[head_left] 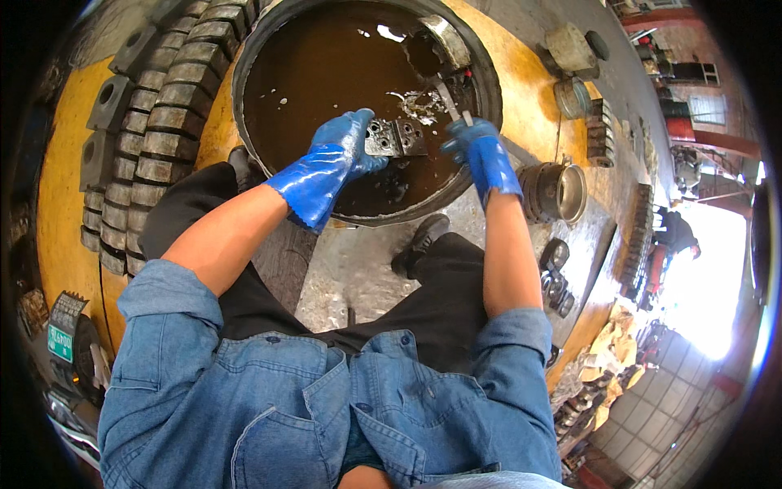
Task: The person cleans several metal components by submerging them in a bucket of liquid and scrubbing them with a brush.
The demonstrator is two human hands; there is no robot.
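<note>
My left hand (346,145), in a blue rubber glove, grips a metal block (397,138) with several round holes. The block is held over a round basin (241,90) of brown liquid (326,61). My right hand (481,151), in a matching glove, is closed on a flat, narrow metal strip (447,98) that points up and away over the basin's right side. What kind of tool the strip is, I cannot tell. A small gap separates the right hand from the block. Foam (419,106) floats beyond the block.
A curved metal piece (445,42) rests inside the basin's far right rim. Rows of metal blocks (175,122) line the yellow surface at left. Right of the basin stand a metal ring-shaped part (555,192) and cylinders (572,98). Farther right, another person (676,232) bends over.
</note>
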